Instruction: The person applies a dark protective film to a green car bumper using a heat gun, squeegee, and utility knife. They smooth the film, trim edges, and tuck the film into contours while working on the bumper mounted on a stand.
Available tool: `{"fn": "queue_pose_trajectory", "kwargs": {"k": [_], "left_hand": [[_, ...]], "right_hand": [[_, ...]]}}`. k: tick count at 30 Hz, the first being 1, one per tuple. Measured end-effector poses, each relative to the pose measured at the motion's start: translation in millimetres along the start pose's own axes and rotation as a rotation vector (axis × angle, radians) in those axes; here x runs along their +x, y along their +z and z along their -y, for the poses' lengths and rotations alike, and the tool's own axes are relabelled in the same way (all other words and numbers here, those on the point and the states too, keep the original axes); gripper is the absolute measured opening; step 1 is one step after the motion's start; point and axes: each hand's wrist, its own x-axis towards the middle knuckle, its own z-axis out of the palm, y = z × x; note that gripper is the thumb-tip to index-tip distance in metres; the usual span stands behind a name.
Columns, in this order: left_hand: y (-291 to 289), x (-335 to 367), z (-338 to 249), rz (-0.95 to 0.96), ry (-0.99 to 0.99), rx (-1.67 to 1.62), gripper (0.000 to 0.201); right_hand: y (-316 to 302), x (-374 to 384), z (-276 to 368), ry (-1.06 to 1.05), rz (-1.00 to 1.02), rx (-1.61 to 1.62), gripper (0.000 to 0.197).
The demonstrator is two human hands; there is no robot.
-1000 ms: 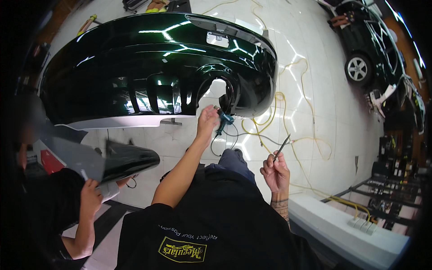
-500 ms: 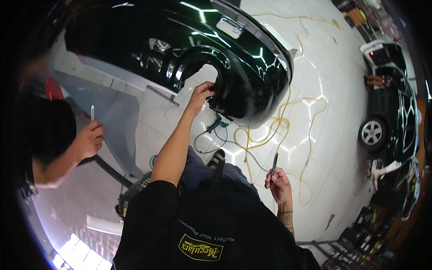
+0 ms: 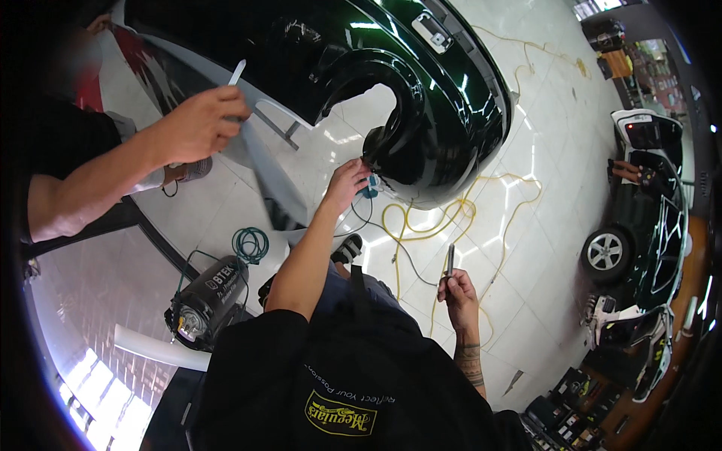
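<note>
A large glossy dark green car body panel (image 3: pixel 297 45) with a rounded wheel-arch cutout stretches across the top. My left hand (image 3: pixel 347 186) is at the lower end of this arch, fingers loosely bent and slightly apart, their tips beside the panel's edge. Whether they touch it, I cannot tell. In my right hand (image 3: pixel 459 292), lower and to the right, is a slim dark pen-shaped tool (image 3: pixel 450 259) pointing upward; its exact kind does not show. Beyond my left hand, partly covered by it, a teal tool (image 3: pixel 368 189) with a cord lies near the floor.
From the left reaches a co-worker's hand (image 3: pixel 199 124) with a flat pale stick (image 3: pixel 238 73). A black cylindrical tank (image 3: pixel 214 297) with a coiled green hose (image 3: pixel 250 245) stands lower left. Yellow hose (image 3: pixel 421 237) loops over the tiled floor. Another dark car (image 3: pixel 639 233) is far right.
My left hand has moved down from inside the arch to its lower end. The co-worker's hand has come up and right with the pale stick. My view has shifted; the right hand still holds its tool.
</note>
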Motion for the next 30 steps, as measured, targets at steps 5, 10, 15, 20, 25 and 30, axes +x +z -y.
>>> {"fn": "queue_pose_trajectory", "kwargs": {"k": [5,10,15,20,25,30], "left_hand": [[2.3,-3.9,37.5,-0.092,0.185,-0.001,0.017],[11.4,-13.3,54.2,-0.246,0.243,0.247,0.023],[30.3,-14.7,63.6,-0.27,0.45,0.302,0.024],[48.9,-19.9,63.8,-0.346,0.397,0.179,0.018],[45.3,-18.8,59.4,-0.352,0.315,0.245,0.016],[53.6,-17.4,62.3,-0.389,0.376,0.232,0.019]], "right_hand": [[16.2,-1.8,-5.2,0.053,-0.008,-0.077,0.015],[17.2,-1.6,-7.9,0.051,-0.044,-0.129,0.012],[-3.1,2.6,-29.0,0.095,-0.064,-0.181,0.011],[-23.6,-1.9,-44.6,0.121,-0.087,-0.189,0.011],[-40.5,0.8,-49.1,0.108,-0.074,-0.185,0.01],[-55.1,0.1,-52.6,0.091,-0.085,-0.203,0.011]]}}
